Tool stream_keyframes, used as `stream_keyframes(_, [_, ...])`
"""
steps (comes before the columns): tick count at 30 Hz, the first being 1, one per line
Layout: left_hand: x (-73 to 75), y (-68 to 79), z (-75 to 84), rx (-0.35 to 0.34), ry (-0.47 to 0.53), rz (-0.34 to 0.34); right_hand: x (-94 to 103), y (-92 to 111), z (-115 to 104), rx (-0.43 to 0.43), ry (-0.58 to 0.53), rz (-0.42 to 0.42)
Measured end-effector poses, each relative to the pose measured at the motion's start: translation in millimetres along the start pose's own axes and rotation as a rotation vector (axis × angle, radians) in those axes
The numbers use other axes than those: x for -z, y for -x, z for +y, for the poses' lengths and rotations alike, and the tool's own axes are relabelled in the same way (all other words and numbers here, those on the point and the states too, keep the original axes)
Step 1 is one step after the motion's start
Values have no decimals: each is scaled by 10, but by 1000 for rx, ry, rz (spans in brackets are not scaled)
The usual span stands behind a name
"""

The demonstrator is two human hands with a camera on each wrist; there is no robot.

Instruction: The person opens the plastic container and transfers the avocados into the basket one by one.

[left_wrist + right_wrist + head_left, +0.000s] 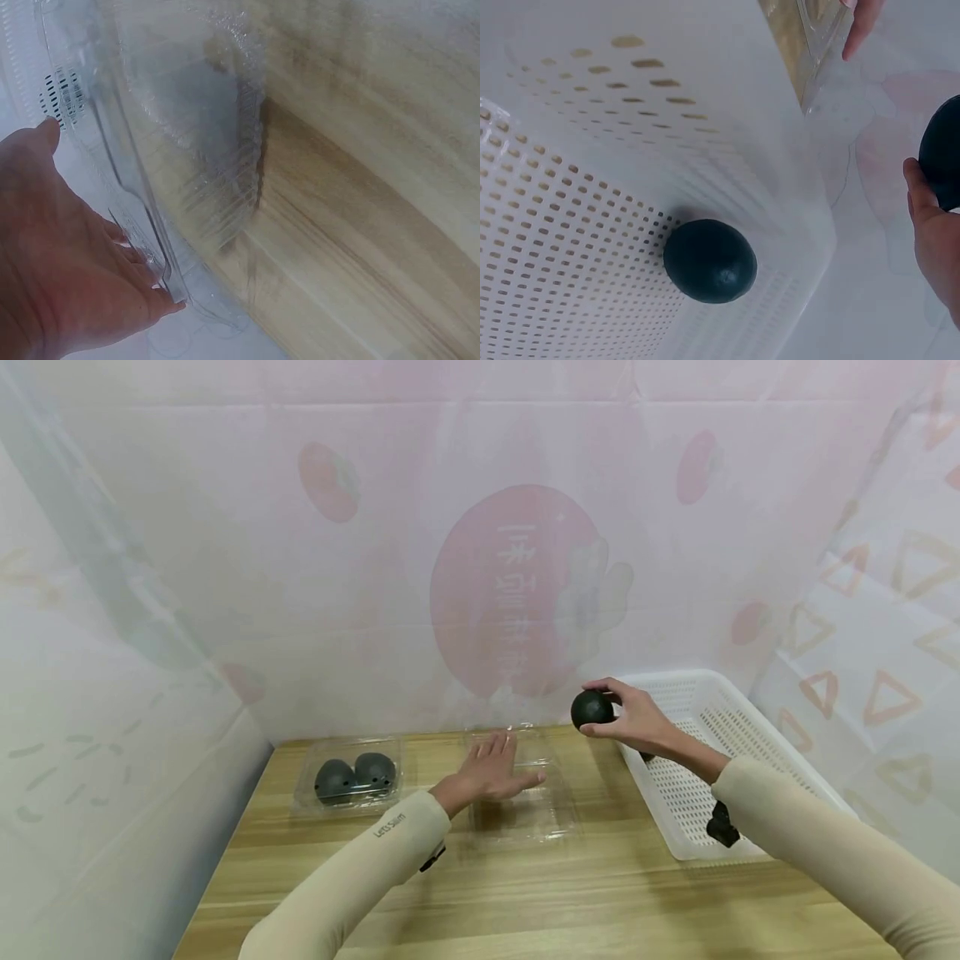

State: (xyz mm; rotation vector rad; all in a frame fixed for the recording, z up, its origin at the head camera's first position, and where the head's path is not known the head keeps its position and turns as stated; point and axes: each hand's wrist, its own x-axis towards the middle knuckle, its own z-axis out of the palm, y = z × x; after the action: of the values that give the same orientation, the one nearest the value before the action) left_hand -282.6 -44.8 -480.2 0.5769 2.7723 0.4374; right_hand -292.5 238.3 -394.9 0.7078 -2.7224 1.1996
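Observation:
My right hand (pixel 637 718) holds a smooth dark green, egg-shaped thing (pixel 591 710) between thumb and fingers. It is up in the air beside the left edge of a white perforated basket (pixel 797 770). My left hand (pixel 491 772) is over a clear plastic clamshell box (pixel 551 814), fingers straight and thumb spread. In the left wrist view, the fingertips are right at the edge of the box's lid (pixel 124 172). Inside the basket, another dark green egg-shaped thing (pixel 709 261) lies against a corner; the right hand mostly hides it in the head view.
At the table's left stands a closed clear clamshell box (pixel 307 777) with two dark round things (pixel 375 771) in it. A wooden table (pixel 480 902) bears everything. Printed white sheeting (pixel 375 610) rises behind it and at both sides.

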Motion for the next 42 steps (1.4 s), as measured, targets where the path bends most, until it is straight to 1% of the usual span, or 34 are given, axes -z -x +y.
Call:
stream_keyframes(3, [-19,14,-4,-14,-18,6,49,4,18,-26,0,10])
stream_keyframes(4, [-45,5,-20,-17,-27,12,65,6,22,-32,0,12])
stream_keyframes(9, [-98,28,-58,-30,-40,29,138,19,76,-45,28,32])
stream_keyframes(14, [-74,132,-30,-35,-45,21,208,37,159,-50,37,40])
stream_keyframes(18, [-90,173,-28,-37,-66,19,260,45,230,-58,29,36])
stream_keyframes(24, [-159,225,-54,-40,-91,19,335,53,295,-65,48,34])
stream_keyframes(27, [-190,285,-58,-52,-99,13,375,60,315,-72,60,39])
stream_keyframes(33, [-204,422,-39,-75,-105,14,463,58,386,-101,77,24])
stream_keyframes(36, [-232,461,-41,-84,-116,19,511,54,434,-107,85,20])
stream_keyframes(42, [-297,541,-80,-106,-119,29,596,62,534,-84,105,7])
